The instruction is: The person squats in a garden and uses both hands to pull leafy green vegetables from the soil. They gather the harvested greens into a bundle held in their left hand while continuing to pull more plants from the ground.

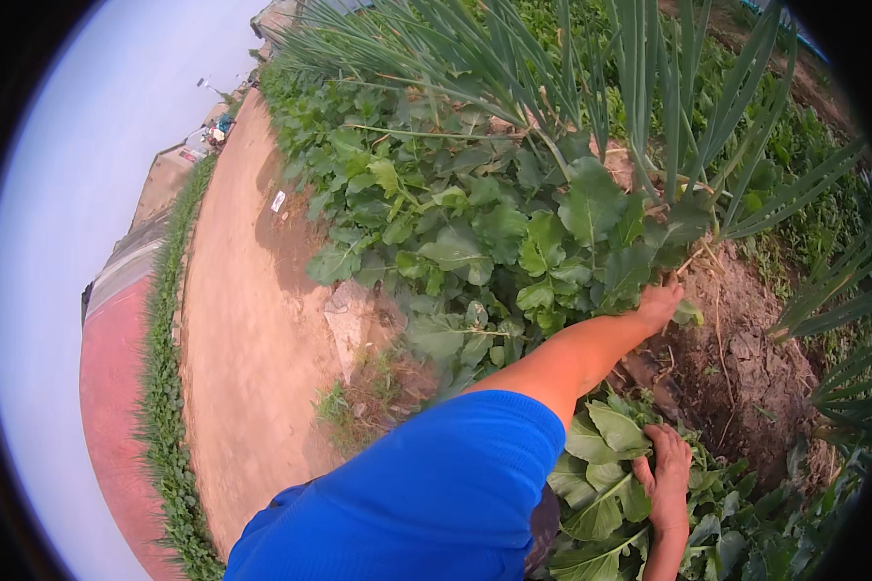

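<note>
My left hand (660, 303) reaches out from a blue sleeve (450, 465) to the base of broad-leaved green plants (588, 210), close to the soil. Leaves partly cover its fingers, so its grip cannot be made out. A small pale green leaf (688, 314) shows just beside it. Lower down, my right hand (667, 461) has its thumb and fingers around a bunch of picked-looking leafy greens (610, 472), whose pale stalks and leaf undersides face me. The bunch lies near my dark-clothed leg (543, 530).
Tall green onion plants (647, 94) rise beyond the leaves. Cracked bare soil (763, 370) lies to the right, with more leafy plants (741, 537) below it. Left of the bed are a broken stone slab (349, 319) and a dirt path (247, 348), bordered by a green plant strip (163, 378).
</note>
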The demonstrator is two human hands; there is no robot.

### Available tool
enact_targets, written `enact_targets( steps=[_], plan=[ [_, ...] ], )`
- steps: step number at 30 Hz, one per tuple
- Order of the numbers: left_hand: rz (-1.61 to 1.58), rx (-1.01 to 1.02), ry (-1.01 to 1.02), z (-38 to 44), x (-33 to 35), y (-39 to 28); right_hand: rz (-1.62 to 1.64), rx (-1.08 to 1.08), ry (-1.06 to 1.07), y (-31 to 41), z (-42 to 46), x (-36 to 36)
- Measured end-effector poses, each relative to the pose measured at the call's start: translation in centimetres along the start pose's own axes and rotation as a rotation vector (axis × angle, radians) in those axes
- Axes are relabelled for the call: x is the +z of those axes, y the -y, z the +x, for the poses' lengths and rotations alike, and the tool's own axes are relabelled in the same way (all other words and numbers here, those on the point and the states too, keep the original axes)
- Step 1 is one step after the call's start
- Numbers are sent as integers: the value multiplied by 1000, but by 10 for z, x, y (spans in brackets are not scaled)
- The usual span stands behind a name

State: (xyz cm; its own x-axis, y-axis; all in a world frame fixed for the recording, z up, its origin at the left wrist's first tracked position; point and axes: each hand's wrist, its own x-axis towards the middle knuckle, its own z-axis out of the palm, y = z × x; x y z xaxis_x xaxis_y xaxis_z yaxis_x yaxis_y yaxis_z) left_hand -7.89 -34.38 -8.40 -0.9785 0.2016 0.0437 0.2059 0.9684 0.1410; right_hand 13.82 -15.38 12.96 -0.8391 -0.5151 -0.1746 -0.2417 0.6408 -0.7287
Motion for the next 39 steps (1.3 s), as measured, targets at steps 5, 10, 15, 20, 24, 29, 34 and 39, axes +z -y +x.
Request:
enact_targets(
  steps=[5,10,15,20,24,29,34,39],
  plan=[
    [-87,-37,171,22,-17,-22,-32,3,11,-8,3,-7],
    [-69,105,268,49,10,-35,-72,59,2,-17,3,-19],
    [235,-167,195,27,86,53,38,-9,82,13,11,6],
    [83,65,494,89,-2,-65,-92,118,3,-26,3,-24],
    [-308,-332,498,53,-21,10,-4,19,72,-6,8,-12],
    [-305,-416,710,59,-35,17,5,14,62,-1,7,-6],
    [-238,-436,748,69,-77,18,22,20,17,8,12,-16],
    [-84,-232,449,42,-69,29,-35,-2,19,-3,17,-8]
  ],
)
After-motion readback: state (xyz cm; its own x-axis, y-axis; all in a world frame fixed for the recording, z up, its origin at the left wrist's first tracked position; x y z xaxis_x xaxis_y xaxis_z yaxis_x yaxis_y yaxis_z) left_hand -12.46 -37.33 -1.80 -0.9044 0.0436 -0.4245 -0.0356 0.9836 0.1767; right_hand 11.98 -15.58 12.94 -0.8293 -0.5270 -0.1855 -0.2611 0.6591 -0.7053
